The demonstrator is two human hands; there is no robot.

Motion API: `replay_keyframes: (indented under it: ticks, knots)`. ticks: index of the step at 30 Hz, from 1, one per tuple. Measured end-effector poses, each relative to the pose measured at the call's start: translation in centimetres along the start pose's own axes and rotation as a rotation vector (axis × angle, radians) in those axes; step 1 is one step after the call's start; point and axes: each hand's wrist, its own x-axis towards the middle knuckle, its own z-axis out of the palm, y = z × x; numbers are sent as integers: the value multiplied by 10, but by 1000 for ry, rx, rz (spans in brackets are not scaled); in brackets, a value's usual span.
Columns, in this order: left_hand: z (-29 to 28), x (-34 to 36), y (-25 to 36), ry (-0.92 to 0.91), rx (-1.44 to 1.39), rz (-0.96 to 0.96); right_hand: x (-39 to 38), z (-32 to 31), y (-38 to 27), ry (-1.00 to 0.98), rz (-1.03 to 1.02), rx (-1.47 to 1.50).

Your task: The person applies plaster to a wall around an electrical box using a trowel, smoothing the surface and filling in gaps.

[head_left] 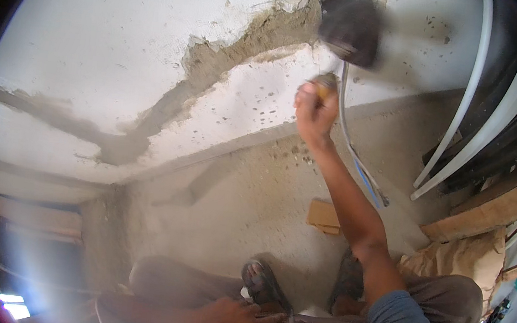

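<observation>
My right hand (315, 114) is raised toward the wall, its fingers closed round the yellowish handle of a hand tool. The tool's wide dark head (350, 32) is smeared by motion, so I cannot tell its exact kind. It overlaps a dark square recess (338, 1) in the wall. Grey mortar (212, 65) fills a long channel running from there down to the left. Beside my right hand a grey cable (343, 114) hangs down the wall. My left hand (235, 320) lies over my lap with its fingers stretched out, holding nothing that I can see.
White and black tubing (466, 107) curves along the right. A small tan block (323, 215) lies on the dusty floor beneath my right forearm. Wooden boards (487, 207) and a brown paper sack (460, 255) are at the right. Dark splashes spot the wall and floor.
</observation>
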Motion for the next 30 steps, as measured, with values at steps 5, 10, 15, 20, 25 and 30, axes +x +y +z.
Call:
replay_keyframes:
  ticks: [5, 10, 15, 20, 25, 30]
  knots:
    - [-18, 1, 9, -40, -23, -55, 4, -2, -11, -83, 72, -161]
    - [-40, 4, 3, 135, 59, -24, 5, -2, -20, -344, 113, -429]
    - [-142, 39, -18, 789, 707, -4, -60, -6, 9, -323, -163, -548]
    - [-240, 132, -40, 587, 1339, 182, -132, 22, -22, -642, 361, -244]
    - [-283, 237, -15, 704, 823, 262, -162, 20, 5, -772, 378, -397]
    - [-417, 307, 44, 1886, 34, 346, -138, 40, -35, -459, 708, 312]
